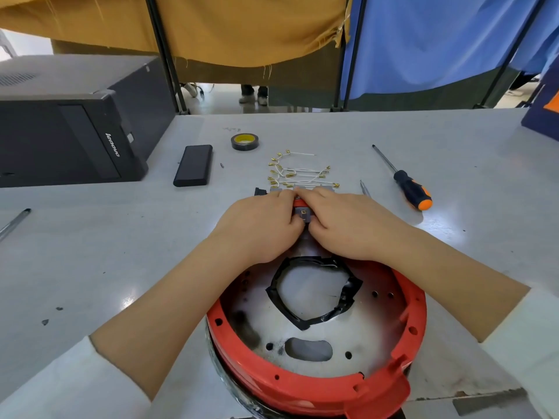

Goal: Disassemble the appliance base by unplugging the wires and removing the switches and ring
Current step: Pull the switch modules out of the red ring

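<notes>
1. The left hand [260,226] and the right hand [348,222] meet at the far edge of the appliance base [317,328], knuckles up. The fingers of both are curled in around a small grey switch [303,215] with brass terminals, pinching it from either side.
2. The step in hand appears to be working this switch out of the red ring [302,385] where it sits at the far rim. To do it well, squeeze the switch's side clips evenly from both sides and push it straight through its slot; twisting may crack the plastic.
3. The switch lies directly between the two hands, touching the fingertips of each; most of it is hidden by them.
4. Just beyond the hands lie what look like other removed switches [260,191], then a cluster of white wires [302,172] with brass connectors, already unplugged.
5. The red ring is not yet off the metal base plate, which sits between the forearms, near the table's [90,252] front edge.
6. Further out: an orange-handled screwdriver [405,182] to the right, a roll of tape [245,141] and a black power bank [193,165] beyond, a computer tower [69,125] far left.
</notes>
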A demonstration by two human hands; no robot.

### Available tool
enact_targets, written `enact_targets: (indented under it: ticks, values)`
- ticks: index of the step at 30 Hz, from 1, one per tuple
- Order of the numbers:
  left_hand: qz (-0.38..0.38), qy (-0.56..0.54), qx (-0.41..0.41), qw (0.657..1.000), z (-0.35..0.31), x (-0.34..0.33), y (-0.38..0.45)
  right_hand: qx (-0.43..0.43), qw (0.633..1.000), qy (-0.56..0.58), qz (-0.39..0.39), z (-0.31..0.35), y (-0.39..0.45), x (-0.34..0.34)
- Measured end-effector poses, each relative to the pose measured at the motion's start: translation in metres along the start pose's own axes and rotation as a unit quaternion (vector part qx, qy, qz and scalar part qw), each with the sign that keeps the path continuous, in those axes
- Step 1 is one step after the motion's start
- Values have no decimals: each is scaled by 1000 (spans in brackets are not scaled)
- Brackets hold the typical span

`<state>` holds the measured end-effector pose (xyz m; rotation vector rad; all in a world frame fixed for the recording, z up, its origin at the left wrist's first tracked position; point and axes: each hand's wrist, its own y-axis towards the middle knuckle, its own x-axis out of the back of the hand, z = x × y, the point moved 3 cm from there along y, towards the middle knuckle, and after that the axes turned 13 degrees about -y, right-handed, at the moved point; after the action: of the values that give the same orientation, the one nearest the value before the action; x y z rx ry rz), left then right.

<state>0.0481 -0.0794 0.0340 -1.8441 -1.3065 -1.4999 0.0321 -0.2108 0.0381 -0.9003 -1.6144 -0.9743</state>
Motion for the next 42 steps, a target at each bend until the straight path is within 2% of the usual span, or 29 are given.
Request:
enact_targets:
  ticks: [14,32,42]
  values:
    - [18,16,-12,1000,3,-1,1,1,998,-61,-6,-1,-1,-6]
    - [-8,15,-18,1000,2,0,4,15,994,-105,-41,1,-2,-6]
    - [44,3,-9,999,5,2,3,16,997,-78,-21,0,-2,-4]
